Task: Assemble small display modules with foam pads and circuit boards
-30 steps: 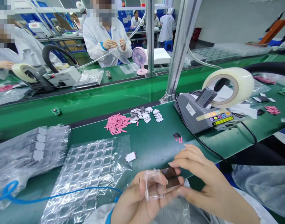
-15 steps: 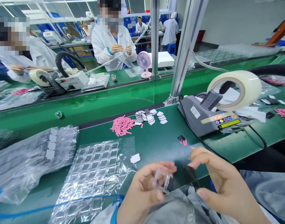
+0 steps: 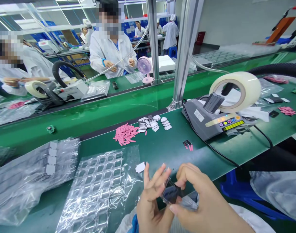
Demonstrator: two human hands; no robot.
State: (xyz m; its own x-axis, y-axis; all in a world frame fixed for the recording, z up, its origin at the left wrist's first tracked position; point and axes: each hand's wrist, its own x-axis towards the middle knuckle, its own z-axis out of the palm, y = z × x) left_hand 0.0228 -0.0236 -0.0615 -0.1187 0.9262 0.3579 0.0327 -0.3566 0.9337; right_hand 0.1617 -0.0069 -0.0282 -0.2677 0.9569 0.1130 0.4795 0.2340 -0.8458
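Observation:
A small clear plastic frame [image 3: 165, 191] is between my two hands at the bottom centre, with a dark square piece [image 3: 172, 194] against it. My left hand [image 3: 152, 197] grips the frame by its left side, some fingers stretched out. The fingertips of my right hand [image 3: 193, 194] pinch the dark piece at its right edge. Just beyond my left fingers lies a white card [image 3: 140, 167]. To the left is a clear plastic tray [image 3: 96, 181] with many square pockets. Farther back are a pile of pink strips [image 3: 126, 133] and several white pieces [image 3: 151, 123].
A grey tape dispenser [image 3: 198, 119] with a large tape roll [image 3: 254, 90] stands at the right, its black cable crossing the table. Bagged sheets [image 3: 33, 174] lie at the left. A metal post [image 3: 184, 55] rises behind the table. Across the green belt [image 3: 114, 113] people in white coats work.
My hands have come together, and the dark piece has moved left from beside the clear frame onto it. The camera view has shifted slightly.

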